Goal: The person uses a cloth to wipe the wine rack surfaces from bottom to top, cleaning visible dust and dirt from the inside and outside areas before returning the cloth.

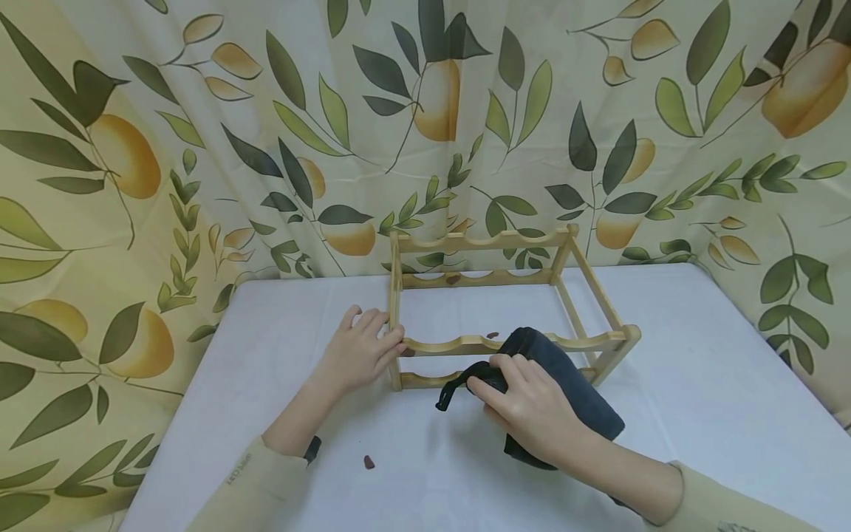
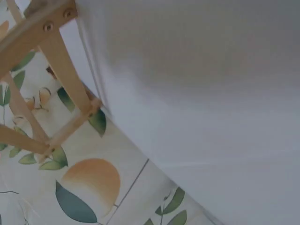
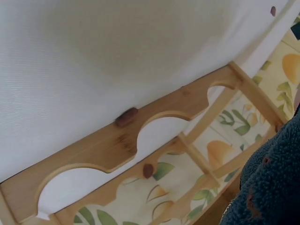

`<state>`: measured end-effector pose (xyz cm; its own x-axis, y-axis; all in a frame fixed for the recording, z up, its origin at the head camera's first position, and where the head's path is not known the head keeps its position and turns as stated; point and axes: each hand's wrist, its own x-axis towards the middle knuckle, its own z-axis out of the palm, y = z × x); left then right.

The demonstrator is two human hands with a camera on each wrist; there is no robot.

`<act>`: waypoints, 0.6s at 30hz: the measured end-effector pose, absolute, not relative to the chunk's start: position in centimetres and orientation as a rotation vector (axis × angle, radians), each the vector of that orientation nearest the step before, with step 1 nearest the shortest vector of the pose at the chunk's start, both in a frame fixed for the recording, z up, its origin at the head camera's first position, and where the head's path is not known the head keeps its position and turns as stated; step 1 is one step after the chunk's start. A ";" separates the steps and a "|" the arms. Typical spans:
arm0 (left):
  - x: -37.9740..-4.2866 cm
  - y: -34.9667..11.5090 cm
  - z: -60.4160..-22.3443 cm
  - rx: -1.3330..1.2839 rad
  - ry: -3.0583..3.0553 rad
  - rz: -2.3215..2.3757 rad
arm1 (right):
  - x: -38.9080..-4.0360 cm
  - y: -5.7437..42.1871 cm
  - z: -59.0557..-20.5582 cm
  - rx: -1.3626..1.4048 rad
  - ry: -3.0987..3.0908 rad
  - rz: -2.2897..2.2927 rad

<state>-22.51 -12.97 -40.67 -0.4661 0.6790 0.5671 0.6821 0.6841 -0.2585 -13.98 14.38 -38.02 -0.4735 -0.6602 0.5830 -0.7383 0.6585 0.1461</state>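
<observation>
A: What is being held in the head view?

B: A dark bundle (image 1: 565, 377) is grasped by the right hand (image 1: 532, 403), right of the centre in the lower half of the frame. It is slanted, with its top end toward the middle of the frame and its other end toward the lower right. A black strap (image 1: 450, 387) is left dangling from it on the left.

A: And the left hand (image 1: 359, 347)?

B: It is placed at the left end of the rack (image 1: 482, 344), left of the middle of the frame. The rack is touched by the fingertips there; whether it is gripped cannot be told.

A: Where is the rack set?

B: Upright on the white table (image 1: 705, 399), at the centre and right of centre of the frame. Part of its front rail is hidden by the bundle; whether the two are touching cannot be told. In the left wrist view, one end of the rack is shown at the upper left.

A: What else is seen?

B: A brown bit (image 1: 368, 462) is seen on the table at the lower centre, and the upper part of the frame is filled by a leaf-and-fruit curtain (image 1: 439, 103).
</observation>
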 end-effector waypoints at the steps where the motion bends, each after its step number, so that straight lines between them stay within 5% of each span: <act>1: -22.7 -13.2 -40.4 -1.055 -2.248 0.016 | -14.0 14.3 -38.0 1.079 -2.262 0.163; 18: -28.1 -13.5 -38.0 -0.799 -2.701 0.161 | -15.5 11.2 -36.9 1.157 -2.127 0.130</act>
<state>-28.14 -13.46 -38.01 -0.7928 0.5463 0.2703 0.5104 0.8374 -0.1955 -15.45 11.15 -36.86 -0.3542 -0.6990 0.6212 -0.7695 0.5954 0.2312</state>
